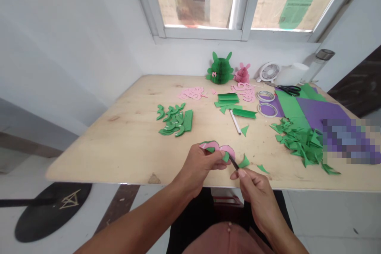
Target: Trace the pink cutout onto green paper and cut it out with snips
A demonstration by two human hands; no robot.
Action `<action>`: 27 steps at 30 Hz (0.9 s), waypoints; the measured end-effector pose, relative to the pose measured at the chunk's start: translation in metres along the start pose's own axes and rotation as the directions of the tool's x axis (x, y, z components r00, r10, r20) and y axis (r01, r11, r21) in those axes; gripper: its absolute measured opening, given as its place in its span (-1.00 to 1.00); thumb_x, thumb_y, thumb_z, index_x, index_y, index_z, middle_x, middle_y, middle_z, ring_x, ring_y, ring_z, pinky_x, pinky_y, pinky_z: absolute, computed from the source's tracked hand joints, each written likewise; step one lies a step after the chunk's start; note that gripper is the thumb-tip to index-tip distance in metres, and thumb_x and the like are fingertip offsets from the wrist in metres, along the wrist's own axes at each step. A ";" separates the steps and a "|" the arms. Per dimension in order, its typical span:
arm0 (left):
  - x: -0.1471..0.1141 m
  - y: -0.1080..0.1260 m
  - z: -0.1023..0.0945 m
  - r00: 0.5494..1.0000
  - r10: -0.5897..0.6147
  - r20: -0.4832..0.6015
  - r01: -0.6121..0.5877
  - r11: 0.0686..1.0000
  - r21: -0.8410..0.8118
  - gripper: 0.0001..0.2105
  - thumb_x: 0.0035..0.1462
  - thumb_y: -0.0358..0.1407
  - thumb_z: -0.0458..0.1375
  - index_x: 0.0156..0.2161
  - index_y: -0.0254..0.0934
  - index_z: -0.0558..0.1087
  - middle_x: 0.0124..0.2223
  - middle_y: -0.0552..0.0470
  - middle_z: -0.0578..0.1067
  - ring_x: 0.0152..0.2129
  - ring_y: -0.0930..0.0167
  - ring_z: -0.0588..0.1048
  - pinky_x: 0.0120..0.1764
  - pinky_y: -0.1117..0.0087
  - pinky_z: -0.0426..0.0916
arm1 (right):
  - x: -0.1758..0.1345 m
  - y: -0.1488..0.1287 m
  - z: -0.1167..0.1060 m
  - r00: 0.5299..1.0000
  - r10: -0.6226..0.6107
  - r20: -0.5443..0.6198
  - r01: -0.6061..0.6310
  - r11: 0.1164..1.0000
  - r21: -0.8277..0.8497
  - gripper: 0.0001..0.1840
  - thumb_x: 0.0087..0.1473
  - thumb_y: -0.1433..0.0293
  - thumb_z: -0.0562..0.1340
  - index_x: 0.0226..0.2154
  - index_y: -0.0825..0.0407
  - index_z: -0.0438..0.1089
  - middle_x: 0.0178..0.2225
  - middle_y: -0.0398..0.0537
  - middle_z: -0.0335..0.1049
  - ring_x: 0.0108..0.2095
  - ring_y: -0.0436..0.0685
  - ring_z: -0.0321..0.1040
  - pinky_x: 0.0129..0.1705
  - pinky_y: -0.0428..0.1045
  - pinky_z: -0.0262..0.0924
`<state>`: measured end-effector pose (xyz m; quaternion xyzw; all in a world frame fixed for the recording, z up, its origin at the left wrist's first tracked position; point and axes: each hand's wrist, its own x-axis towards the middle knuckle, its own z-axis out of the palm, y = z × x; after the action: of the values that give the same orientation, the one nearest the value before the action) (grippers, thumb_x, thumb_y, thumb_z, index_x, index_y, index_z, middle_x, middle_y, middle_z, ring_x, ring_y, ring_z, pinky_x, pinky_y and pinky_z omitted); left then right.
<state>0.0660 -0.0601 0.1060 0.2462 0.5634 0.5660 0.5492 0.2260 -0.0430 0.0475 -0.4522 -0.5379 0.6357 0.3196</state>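
My left hand [205,158] pinches a curved pink and green paper cutout [229,151] just above the table's near edge. The pink layer lies against green paper. My right hand [253,180] is closed on a slim dark pointed tool [233,162]. Its tip meets the cutout's right end; its handle is hidden in my fingers, so I cannot tell its exact kind. Small green scraps [244,161] lie beside the right hand. Left of centre sits a pile of curved green paper cutouts [175,121] with a folded green strip [188,120].
Pink paper cutouts [192,93], folded green paper [228,98], a white pen [235,122] and tape rolls [267,110] lie farther back. Black scissors [288,90], purple paper [321,111] and a scrap heap [300,141] are rightward. A fan [269,72] stands by the wall.
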 end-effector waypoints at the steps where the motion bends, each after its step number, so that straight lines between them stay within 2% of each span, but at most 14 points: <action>1: 0.000 0.000 0.000 1.000 0.000 -0.002 0.000 1.000 0.005 -0.87 -0.12 -0.32 0.25 -0.54 -0.35 0.43 -0.50 -0.02 0.52 -0.48 0.33 0.55 -0.35 0.39 0.46 | 0.000 0.000 0.000 1.000 0.001 0.002 -0.001 1.000 -0.001 -0.56 0.05 0.05 0.19 -0.49 0.11 0.46 -0.67 -0.31 -0.22 -0.63 -0.08 -0.31 -0.60 -0.09 -0.37; 20: -0.001 -0.001 -0.003 1.000 -0.025 0.015 0.024 0.999 0.032 -0.85 -0.12 -0.32 0.25 -0.54 -0.36 0.41 -0.48 -0.05 0.53 -0.46 0.32 0.56 -0.31 0.35 0.47 | 0.001 0.004 0.001 1.000 0.008 0.023 -0.008 1.000 0.004 -0.55 0.08 0.05 0.18 -0.47 0.12 0.44 -0.66 -0.32 -0.23 -0.63 -0.09 -0.31 -0.60 -0.09 -0.37; 27: 0.003 -0.003 -0.007 1.000 -0.021 0.004 0.021 1.000 0.023 -0.87 -0.16 -0.32 0.26 -0.52 -0.36 0.43 -0.52 0.00 0.50 -0.50 0.37 0.52 -0.34 0.35 0.47 | -0.007 0.003 -0.006 0.990 0.098 0.105 -0.104 0.993 0.055 -0.53 0.05 0.02 0.20 -0.44 0.12 0.45 -0.70 -0.34 -0.23 -0.64 -0.09 -0.30 -0.61 -0.09 -0.38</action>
<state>0.0596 -0.0604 0.1002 0.2478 0.5714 0.5529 0.5535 0.2349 -0.0476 0.0460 -0.4361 -0.5106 0.6891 0.2727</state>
